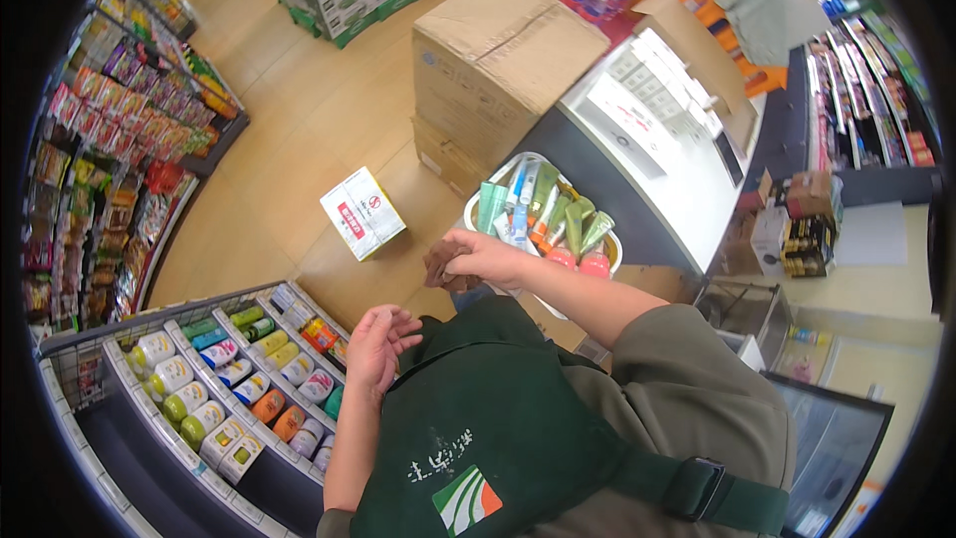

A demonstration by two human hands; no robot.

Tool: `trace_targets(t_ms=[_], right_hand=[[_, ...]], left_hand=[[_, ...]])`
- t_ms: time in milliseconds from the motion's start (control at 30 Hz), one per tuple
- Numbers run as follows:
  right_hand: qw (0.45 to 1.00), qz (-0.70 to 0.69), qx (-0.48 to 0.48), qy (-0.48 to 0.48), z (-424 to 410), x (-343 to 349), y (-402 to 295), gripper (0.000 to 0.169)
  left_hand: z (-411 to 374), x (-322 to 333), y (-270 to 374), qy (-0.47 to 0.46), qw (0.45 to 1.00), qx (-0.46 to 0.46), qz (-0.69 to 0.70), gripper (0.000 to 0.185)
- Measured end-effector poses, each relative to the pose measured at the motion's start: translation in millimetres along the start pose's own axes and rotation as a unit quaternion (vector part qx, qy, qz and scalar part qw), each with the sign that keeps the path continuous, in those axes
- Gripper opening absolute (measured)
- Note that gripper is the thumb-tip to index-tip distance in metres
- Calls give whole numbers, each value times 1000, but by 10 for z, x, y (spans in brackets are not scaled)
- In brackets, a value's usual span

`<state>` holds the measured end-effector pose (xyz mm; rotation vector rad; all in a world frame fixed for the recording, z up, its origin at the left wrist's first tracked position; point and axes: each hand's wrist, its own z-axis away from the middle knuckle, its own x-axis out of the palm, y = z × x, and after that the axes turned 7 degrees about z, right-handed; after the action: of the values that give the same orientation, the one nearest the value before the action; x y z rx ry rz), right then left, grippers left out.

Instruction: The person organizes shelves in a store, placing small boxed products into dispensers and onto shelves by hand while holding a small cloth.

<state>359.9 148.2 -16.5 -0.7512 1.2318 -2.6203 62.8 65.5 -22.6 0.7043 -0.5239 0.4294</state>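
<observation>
My right hand is closed round a crumpled brown cloth, in front of my dark green apron. Fingers apart and a little curled, my left hand holds nothing beside the apron's upper edge. Just beyond the right hand stands a white-rimmed basket filled with upright squeeze tubes, green, blue and white, and pink-red bottles. Lower left, a tiered shelf holds rows of lotion bottles and other toiletries.
A white printed carton sits on the floor ahead. Large cardboard boxes are stacked against the white-topped counter. Snack shelves line the left. A glass-fronted cabinet is at the lower right.
</observation>
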Motion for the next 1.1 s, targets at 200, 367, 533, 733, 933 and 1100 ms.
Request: trace_targets(t_ms=[200,367,533,733,933,1100], right_hand=[[989,18,-52,137,828,-189,299,45],[954,-68,-34,291,1458,-441,470,38],[941,-20,-51,335,1856,-814,659,33],[918,17,-86,387,2475,-1168,686,31],[900,44,-123,416,3123,-1952,845,28],[891,-14,-147,429,3517,-2786,837,22]], left_hand=[[270,-256,-284,28,997,-57,-32,27],[425,-250,-427,33,995,-82,-44,28],[351,-156,-643,25,993,-92,-65,28],[153,210,-1039,14,987,-116,-107,27],[-105,927,-1509,16,985,-83,-151,28],[-323,1818,-1789,27,973,-28,-226,34]])
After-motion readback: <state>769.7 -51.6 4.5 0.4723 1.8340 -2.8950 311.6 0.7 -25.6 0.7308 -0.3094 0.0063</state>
